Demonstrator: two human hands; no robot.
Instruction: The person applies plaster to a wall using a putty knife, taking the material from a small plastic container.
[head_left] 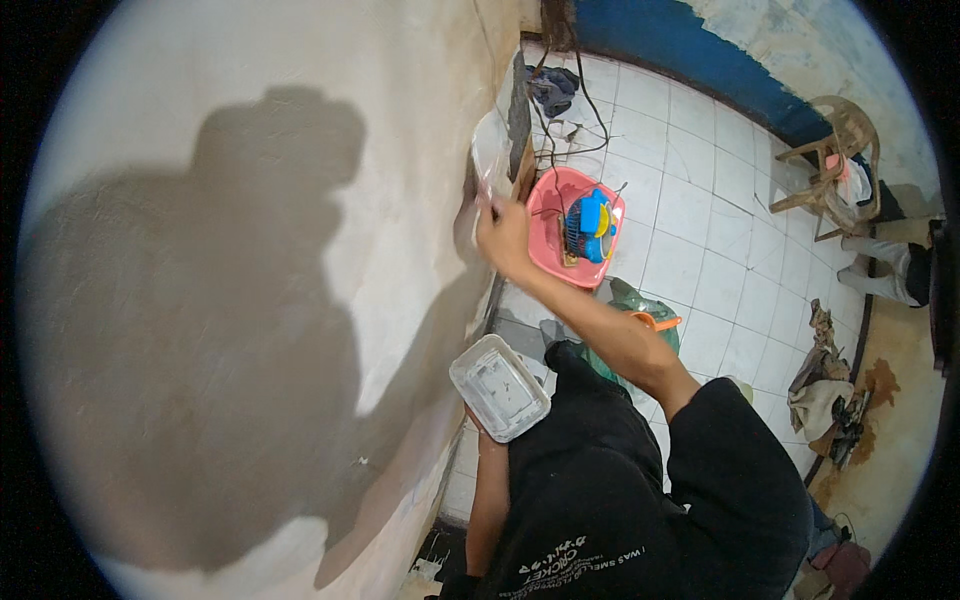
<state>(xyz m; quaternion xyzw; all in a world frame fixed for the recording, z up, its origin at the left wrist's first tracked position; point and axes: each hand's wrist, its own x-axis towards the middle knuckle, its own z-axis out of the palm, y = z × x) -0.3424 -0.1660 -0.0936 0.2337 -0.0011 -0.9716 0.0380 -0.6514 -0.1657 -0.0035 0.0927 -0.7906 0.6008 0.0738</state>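
My left hand (pixel 477 422), mostly hidden, holds a white rectangular plastic tub (pixel 499 388) from below, close to the wall. Pale smears of a paste-like material lie on the tub's bottom. At the wall (pixel 420 130), my right hand (pixel 503 234) is raised with its fingers closed. Whatever they grip is too blurred to name. Just above the fingers, a smooth white patch (pixel 490 150) covers the wall beside a strip of rough grey surface (pixel 518 110).
A pink basin (pixel 545 195) on the tiled floor holds a blue and yellow object (pixel 590 226). Near it are a green plastic bag (pixel 627 296) and an orange handled item (pixel 655 321). Dark cables (pixel 606 130) cross the floor. A brown chair (pixel 848 125) and heaped cloths (pixel 825 400) stand right.
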